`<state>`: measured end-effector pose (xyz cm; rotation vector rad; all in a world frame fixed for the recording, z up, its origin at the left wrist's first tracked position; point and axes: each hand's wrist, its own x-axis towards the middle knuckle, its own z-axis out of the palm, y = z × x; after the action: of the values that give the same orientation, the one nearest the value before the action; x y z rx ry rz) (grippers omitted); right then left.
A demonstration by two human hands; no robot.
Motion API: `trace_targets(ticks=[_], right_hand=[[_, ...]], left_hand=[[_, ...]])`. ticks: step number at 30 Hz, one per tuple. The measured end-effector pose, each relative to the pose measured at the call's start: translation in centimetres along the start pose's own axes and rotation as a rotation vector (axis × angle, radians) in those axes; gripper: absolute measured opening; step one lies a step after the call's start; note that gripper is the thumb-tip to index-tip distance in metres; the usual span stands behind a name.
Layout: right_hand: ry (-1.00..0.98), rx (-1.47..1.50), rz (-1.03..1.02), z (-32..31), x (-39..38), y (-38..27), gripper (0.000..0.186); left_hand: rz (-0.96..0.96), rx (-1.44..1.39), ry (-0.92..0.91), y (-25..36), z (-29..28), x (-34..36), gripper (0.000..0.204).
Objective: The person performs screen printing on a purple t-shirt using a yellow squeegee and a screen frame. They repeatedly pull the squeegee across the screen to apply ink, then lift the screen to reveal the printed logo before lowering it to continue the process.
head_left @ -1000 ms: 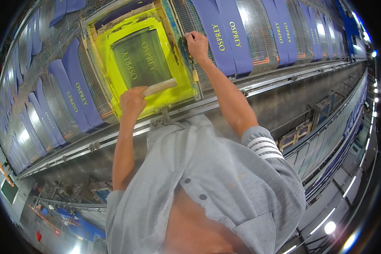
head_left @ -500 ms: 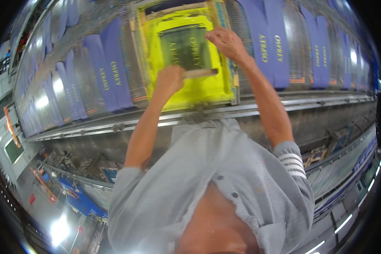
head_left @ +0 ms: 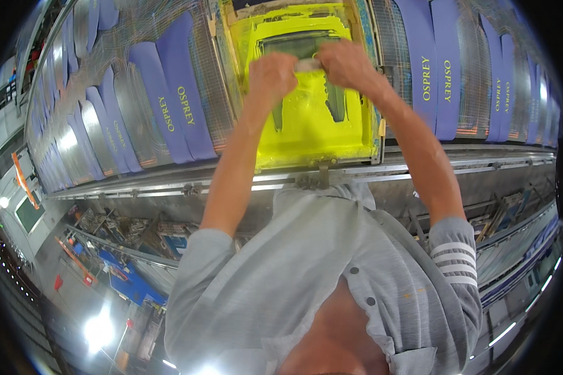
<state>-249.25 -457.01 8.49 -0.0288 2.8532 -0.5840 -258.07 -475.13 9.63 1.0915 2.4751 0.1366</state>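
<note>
A squeegee (head_left: 308,65) with a pale handle lies crosswise over a printing screen (head_left: 380,128) in front of me. My left hand (head_left: 274,75) is closed around its left end, and my right hand (head_left: 347,67) grips the right end. Bright yellow ink (head_left: 319,139) covers much of the mesh, thickest on the near side. Beyond the hands a dark patch of mesh (head_left: 297,45) shows, and dark strips run toward me below the squeegee. The blade is mostly hidden by my fists.
Purple lettered fabric pieces (head_left: 180,94) lie in pairs along the long table on the left, and more purple pieces (head_left: 447,75) lie on the right. A metal rail (head_left: 419,167) with clamps runs along the table's near edge, close to my body.
My right hand has come onto the squeegee, which only the left hand held before. The squeegee has moved toward the screen's far end, and yellow ink now covers the near part of the lettered mesh.
</note>
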Motion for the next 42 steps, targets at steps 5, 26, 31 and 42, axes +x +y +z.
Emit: trace_targets(ticks=[5, 26, 31, 42], right_hand=[[0.056, 0.057, -0.070, 4.0, -10.2, -5.6, 0.006], [-0.044, -0.003, -0.073, -0.3, -2.1, -1.7, 0.010], [0.057, 0.044, -0.135, 4.8, -10.9, -5.8, 0.009], [-0.119, 0.029, 0.017, -3.6, 4.5, 1.1, 0.011]], left_hand=[[-0.034, -0.204, 0.092, 3.4, 4.6, -11.4, 0.030], [-0.005, -0.101, 0.016, 0.4, 0.5, -2.6, 0.030], [-0.035, -0.249, 0.111, 3.4, 5.0, -12.8, 0.031], [0.045, 0.033, 0.093, -1.9, -3.2, 3.2, 0.016]])
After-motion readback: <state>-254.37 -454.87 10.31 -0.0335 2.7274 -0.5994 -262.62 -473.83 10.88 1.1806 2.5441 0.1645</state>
